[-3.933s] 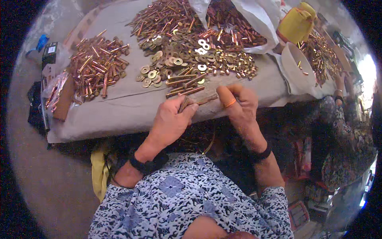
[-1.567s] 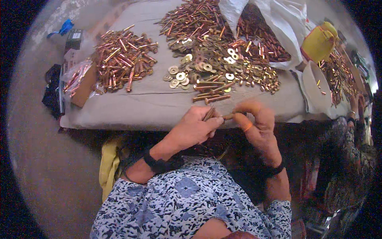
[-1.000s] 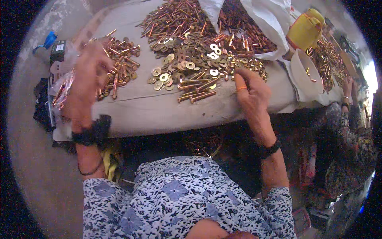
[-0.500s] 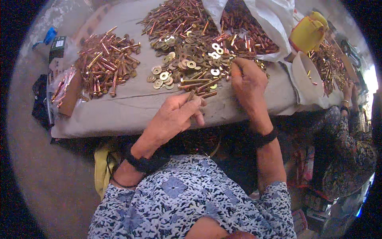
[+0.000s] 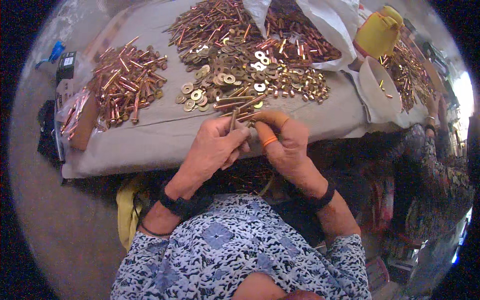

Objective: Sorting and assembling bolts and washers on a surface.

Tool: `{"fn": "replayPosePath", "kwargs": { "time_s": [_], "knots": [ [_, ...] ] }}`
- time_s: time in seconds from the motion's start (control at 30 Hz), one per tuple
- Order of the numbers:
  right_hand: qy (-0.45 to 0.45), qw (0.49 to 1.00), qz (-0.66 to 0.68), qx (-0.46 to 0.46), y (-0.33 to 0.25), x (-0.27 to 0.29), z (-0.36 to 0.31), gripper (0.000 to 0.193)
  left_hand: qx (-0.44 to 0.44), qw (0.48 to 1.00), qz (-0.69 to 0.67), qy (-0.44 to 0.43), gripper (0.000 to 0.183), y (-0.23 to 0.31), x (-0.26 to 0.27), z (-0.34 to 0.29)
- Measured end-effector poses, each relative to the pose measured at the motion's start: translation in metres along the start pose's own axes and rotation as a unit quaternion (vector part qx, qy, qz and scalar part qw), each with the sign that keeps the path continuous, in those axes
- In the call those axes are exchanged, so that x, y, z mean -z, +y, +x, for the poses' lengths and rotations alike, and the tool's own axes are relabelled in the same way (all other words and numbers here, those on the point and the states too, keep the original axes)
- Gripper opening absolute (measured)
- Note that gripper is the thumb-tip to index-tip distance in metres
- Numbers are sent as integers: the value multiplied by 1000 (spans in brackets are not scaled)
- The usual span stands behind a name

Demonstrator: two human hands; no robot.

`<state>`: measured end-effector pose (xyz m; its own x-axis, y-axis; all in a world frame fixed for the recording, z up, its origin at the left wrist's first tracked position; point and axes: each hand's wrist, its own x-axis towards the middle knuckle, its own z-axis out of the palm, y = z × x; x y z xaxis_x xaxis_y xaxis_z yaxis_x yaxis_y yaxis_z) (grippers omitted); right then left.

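Pinching a bolt (image 5: 233,120) in the left hand (image 5: 211,144); curling the right hand (image 5: 289,144) beside it, with unclear contents. Beyond, heaped bolts (image 5: 127,82) and washers (image 5: 220,77) on a grey cloth (image 5: 132,152); at left, grey floor (image 5: 85,220).

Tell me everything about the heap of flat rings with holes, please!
The heap of flat washers looks like metal, mostly dull brownish gold, with a few shining brightly. The clear ones are rings with round holes. They lie loosely overlapping on the grey table cover, meeting the bolts behind and small gold pieces on the right.
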<state>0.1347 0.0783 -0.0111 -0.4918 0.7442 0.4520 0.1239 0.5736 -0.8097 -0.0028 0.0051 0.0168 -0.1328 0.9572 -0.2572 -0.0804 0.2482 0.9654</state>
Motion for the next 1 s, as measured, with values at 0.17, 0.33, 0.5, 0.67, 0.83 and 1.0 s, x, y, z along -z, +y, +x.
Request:
{"fn": "replayPosePath", "kwargs": {
  "time_s": [0.17, 0.33, 0.5, 0.67, 0.83, 1.0],
  "knots": [
    [7, 984, -98, 148, 0, 1, -1, 22, 6, 998, -55, 3, 13, 0, -1, -2],
    [-86, 962, -112, 233, -3, 12, 4, 27, 12, 972, -229, -45, 11, -20, 7, 5],
    [119, 958, -150, 215, 15, 22, 35, 30, 21, 969, -246, -22, 17, -11, 6, 1],
    [154, 918, -361, -60, 29, 54, 87, 27, 26, 986, -163, 5, 18, -6, 8, -1],
    [135, 875, -464, -40, 67, 66, 104, 22, 30, 988, -143, -40, 19, -1, 15, -2],
    [152, 899, -410, 21, 58, 61, 93, 19, 0, 986, -169, 5, 20, -8, 13, 0]
  ]
}}
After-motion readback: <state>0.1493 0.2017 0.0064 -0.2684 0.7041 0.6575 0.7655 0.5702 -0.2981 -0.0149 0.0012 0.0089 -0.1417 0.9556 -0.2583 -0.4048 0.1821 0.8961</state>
